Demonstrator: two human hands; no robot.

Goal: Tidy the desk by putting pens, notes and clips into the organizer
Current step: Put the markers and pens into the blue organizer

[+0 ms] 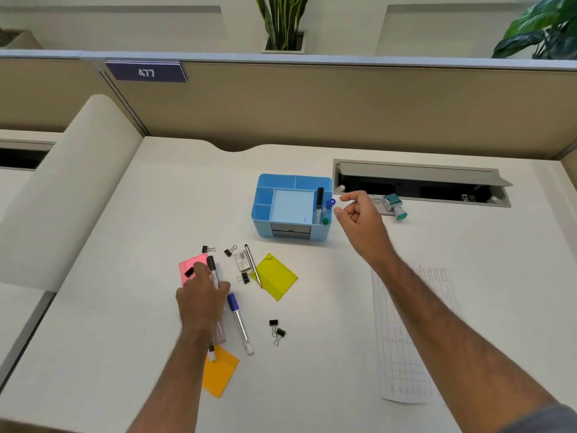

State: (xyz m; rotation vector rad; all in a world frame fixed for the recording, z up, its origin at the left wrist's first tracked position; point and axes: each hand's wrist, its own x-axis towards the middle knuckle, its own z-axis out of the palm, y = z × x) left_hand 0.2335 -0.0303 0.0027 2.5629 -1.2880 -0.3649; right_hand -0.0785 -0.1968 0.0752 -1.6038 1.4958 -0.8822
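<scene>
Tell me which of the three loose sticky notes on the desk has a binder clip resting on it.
The pink sticky note, leftmost of the three, beside the left hand: a black binder clip lies on it. The yellow note carries only a pencil tip; the orange note carries only a marker end.

A dark blue rectangular nameplate (146, 72) fixed at the top edge of the tan fabric partition panel (312, 104) bears the white number "477". A white label strip (377, 204) lying by the teal and white stamp (394, 206) shows small grey letters that seem to read "camlin", partly hidden. The white printed sheet (412, 332) carries faint gridded print, too blurred to read.
</scene>
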